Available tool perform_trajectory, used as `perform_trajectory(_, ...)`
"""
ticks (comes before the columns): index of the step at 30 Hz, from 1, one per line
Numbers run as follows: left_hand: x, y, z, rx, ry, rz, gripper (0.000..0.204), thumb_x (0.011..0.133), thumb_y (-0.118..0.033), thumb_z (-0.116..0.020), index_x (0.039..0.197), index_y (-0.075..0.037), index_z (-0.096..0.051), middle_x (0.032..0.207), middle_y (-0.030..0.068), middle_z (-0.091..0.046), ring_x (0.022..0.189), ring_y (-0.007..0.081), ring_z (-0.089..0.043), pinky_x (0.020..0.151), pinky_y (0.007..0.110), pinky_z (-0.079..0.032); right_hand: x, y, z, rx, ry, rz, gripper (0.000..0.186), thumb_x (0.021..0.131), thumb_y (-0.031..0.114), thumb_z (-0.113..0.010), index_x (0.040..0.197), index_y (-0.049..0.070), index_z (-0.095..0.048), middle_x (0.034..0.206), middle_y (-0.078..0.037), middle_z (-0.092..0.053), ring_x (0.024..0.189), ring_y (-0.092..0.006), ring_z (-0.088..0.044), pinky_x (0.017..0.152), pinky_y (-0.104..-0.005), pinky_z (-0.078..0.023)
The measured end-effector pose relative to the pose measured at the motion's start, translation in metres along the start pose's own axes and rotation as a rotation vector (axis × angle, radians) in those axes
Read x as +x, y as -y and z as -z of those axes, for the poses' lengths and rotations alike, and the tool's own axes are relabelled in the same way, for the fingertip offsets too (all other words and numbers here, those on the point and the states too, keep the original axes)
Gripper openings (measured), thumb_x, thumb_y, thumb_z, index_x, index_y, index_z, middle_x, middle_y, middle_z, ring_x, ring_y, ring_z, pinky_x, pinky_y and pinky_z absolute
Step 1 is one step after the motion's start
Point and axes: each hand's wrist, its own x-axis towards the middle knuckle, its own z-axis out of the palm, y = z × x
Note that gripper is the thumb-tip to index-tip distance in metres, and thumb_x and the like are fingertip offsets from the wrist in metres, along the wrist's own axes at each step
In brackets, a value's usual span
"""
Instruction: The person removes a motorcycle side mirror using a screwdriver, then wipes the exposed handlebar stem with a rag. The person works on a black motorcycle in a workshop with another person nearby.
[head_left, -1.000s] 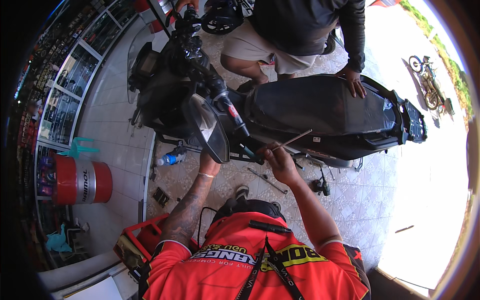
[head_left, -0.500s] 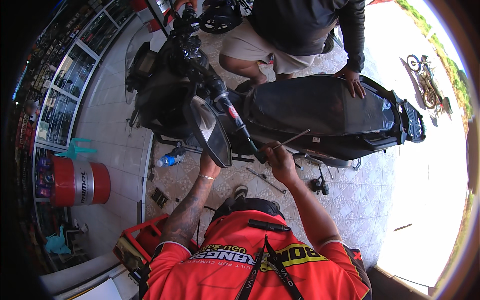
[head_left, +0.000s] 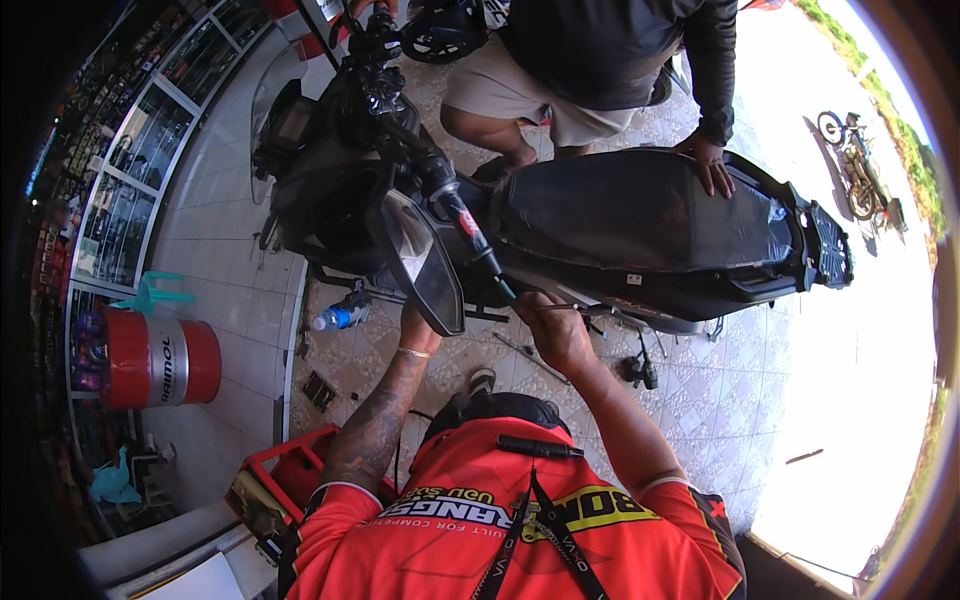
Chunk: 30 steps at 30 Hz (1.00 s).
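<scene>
Our left hand [head_left: 418,332] is hemmed in by the mirror [head_left: 424,268] overhead; clearance behind it we can't judge, fingers hidden. Open gap between our forearms, down to the tiled floor [head_left: 455,352]. Our right hand [head_left: 550,330] has the handlebar grip [head_left: 468,226] blocking upper left, metal rod [head_left: 565,307] jutting right. Above the seat [head_left: 610,210] we're free up to the co-worker's hand [head_left: 710,168].

Right hand [head_left: 554,332] holding slim rod [head_left: 566,307], black scooter [head_left: 610,215]
</scene>
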Motion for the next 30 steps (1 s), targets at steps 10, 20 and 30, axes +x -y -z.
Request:
perform_trajectory(10,-0.001,-0.001,-0.003,-0.016,0.017,-0.006,0.023,0.097,-0.025,-0.062,0.117,-0.013,-0.067,0.108,0.0024,-0.072,0.102,0.0194,-0.067,0.078,0.037,-0.052,0.005,-0.034,-0.016,0.790,-0.038,-0.380,0.024,0.106,0.025,-0.054,0.113,0.003,-0.062,0.094,-0.001,-0.066,0.079,-0.0076,-0.060,0.072,-0.0257,-0.050)
perform_trajectory(20,0.005,0.007,0.014,-0.101,0.026,0.029,0.026,0.097,-0.024,-0.061,0.118,-0.010,-0.066,0.109,0.0074,-0.072,0.099,0.0242,-0.068,0.079,0.037,-0.053,0.002,-0.040,-0.021,0.901,-0.050,-0.467,0.029,0.108,0.028,-0.049,0.116,0.004,-0.063,0.101,-0.004,-0.068,0.089,-0.0096,-0.065,0.075,-0.0290,-0.054)
perform_trajectory(30,0.005,0.007,0.014,-0.124,-0.001,0.020,0.026,0.097,-0.024,-0.062,0.119,-0.010,-0.066,0.111,0.0076,-0.072,0.100,0.0233,-0.068,0.080,0.037,-0.053,0.034,0.023,0.055,-0.675,0.193,0.165,0.043,0.088,0.050,-0.067,0.098,0.008,-0.071,0.090,-0.013,-0.067,0.081,-0.0343,-0.068,0.069,-0.0457,-0.054)
